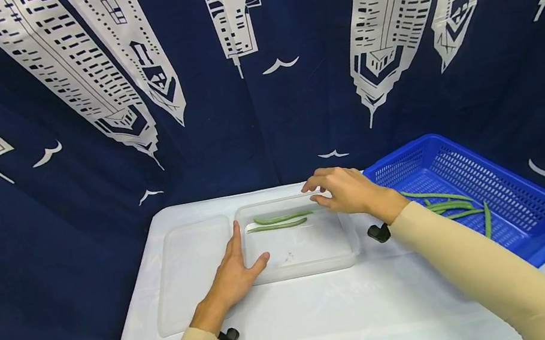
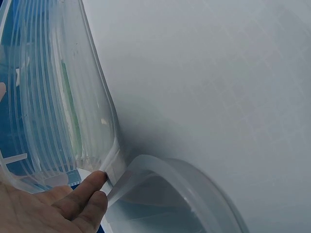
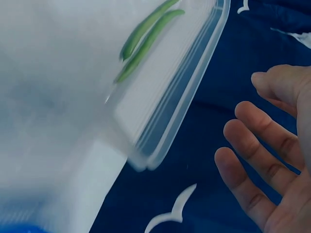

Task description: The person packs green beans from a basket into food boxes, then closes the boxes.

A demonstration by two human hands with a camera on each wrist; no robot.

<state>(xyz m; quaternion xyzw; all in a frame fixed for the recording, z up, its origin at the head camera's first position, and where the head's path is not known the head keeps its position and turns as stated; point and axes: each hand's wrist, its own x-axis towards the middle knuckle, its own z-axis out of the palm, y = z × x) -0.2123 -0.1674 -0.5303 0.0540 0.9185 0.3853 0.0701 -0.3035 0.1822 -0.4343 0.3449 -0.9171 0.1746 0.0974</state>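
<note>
Two green beans point(image 1: 280, 221) lie in the clear container point(image 1: 316, 261), side by side along its far half, ends pointing left-right. Same pair shows in the right wrist view point(image 3: 146, 39) inside the container point(image 3: 182, 102).

More beans in basket point(image 1: 450, 204) remain in the blue basket point(image 1: 531, 209) at right, several at least; exact count is hard to read through overlap. Judgement: transfer from basket to container is early, most of the pile not yet moved.

Left hand point(image 1: 236, 273): flat on the table, fingers straight, thumb out against the container's near-left corner. Holds nothing. Left wrist view shows fingertips point(image 2: 90, 187) touching the container's corner point(image 2: 63, 97); looks like bracing, not a grasp.

Right hand point(image 1: 344, 189): above the container's far-right edge, fingers loosely bent, nothing between them. Right wrist view confirms: fingers point(image 3: 257, 145) spread and relaxed, palm empty, apart from the container rim.

Clear lid point(image 1: 189, 273) lies flat on the table just left of the container, partly under the left hand. Not fitted.

Left to do, as judged: move remaining beans across, then lid on.

Surface is a white table point(image 1: 332, 323); dark blue cloth with building print point(image 1: 240, 109) hangs behind.
</note>
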